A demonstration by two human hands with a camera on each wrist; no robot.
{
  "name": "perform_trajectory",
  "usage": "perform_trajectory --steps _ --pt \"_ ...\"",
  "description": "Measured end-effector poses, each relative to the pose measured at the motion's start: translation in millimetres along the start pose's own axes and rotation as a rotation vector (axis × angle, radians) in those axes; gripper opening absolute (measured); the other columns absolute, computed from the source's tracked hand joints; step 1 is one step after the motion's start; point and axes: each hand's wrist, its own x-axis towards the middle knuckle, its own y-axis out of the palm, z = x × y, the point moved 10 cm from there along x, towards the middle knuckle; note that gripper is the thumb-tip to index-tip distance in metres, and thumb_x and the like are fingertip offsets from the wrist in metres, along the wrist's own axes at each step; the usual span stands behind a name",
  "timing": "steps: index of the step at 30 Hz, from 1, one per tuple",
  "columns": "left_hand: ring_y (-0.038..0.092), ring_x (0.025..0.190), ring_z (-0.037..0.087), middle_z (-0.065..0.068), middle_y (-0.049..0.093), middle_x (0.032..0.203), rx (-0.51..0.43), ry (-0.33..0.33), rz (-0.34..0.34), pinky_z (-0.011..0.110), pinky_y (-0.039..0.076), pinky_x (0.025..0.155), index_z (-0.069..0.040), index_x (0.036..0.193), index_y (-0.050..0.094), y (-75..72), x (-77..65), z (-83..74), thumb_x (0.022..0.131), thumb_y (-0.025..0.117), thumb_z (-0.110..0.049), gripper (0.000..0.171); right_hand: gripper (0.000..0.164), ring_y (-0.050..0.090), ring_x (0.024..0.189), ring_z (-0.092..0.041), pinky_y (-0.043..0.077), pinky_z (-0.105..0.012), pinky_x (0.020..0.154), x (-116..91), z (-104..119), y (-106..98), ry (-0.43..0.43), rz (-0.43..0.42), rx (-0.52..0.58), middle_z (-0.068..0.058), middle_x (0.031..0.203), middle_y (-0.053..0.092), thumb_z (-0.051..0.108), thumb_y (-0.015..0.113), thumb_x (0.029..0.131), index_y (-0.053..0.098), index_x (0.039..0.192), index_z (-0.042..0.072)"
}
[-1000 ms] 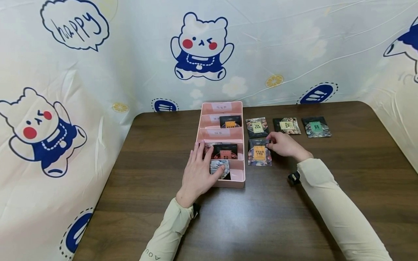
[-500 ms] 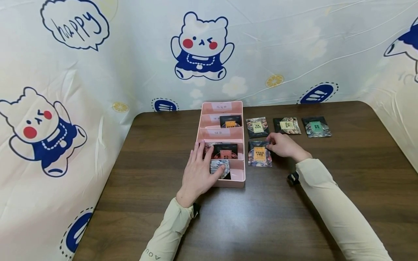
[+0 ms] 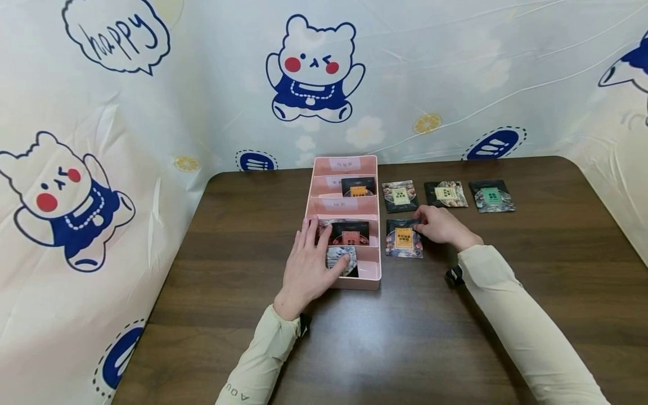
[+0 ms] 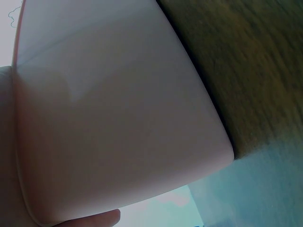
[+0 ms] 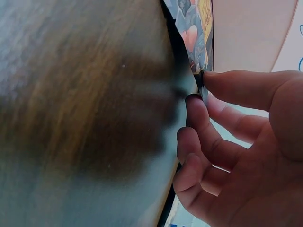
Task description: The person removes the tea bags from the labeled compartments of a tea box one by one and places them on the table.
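Note:
My right hand (image 3: pixel 442 226) pinches the upper right corner of a tea sachet (image 3: pixel 397 247) with an orange label. In the right wrist view, thumb and forefinger meet at the sachet's edge (image 5: pixel 190 35), close over the table. This sachet is just right of a pink divided box (image 3: pixel 368 270). My left hand (image 3: pixel 306 273) rests with spread, straight fingers over the box's left side. Beneath those fingers, the box holds a sachet with a red label (image 3: pixel 351 232) and a pale blue patterned sachet (image 3: pixel 340 257), both partly covered. The left wrist view shows mostly the box's outer wall (image 4: pixel 123 127).
Behind the held sachet lie three more on the wooden table (image 3: pixel 217 337): two with pale green labels (image 3: pixel 400 196) (image 3: pixel 446 193) and one with a green label (image 3: pixel 491 196). Another orange-labelled sachet (image 3: pixel 358 185) stands in a rear compartment. A printed cloth (image 3: pixel 217 101) hangs behind.
The orange-labelled sachet in my right hand has shifted very slightly towards me since a second ago. My left hand stays in place on the box.

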Motion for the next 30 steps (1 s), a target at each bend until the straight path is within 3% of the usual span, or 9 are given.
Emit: perform_trajectory --steps 16,30 --pt "0.01 0.151 0.03 0.014 0.019 0.161 -0.003 0.002 -0.001 0.047 0.016 0.121 -0.012 0.146 0.042 -0.4 -0.1 0.8 0.088 0.047 -0.062 0.076 0.032 0.052 0.067 -0.02 0.04 -0.03 0.06 0.9 -0.5 -0.6 0.001 0.001 -0.022 -0.014 0.087 0.061 0.014 0.058 0.092 0.057 0.117 -0.006" --pt "0.014 0.15 0.032 0.016 0.022 0.159 -0.002 0.021 -0.039 0.049 0.019 0.12 -0.011 0.144 0.045 -2.2 0.0 -0.1 0.087 0.051 -0.059 0.075 0.032 0.059 0.085 -0.027 0.047 -0.042 0.073 0.1 -3.2 -2.3 0.036 -0.001 -0.019 -0.02 0.103 0.064 0.018 0.056 0.094 0.057 0.118 -0.005"
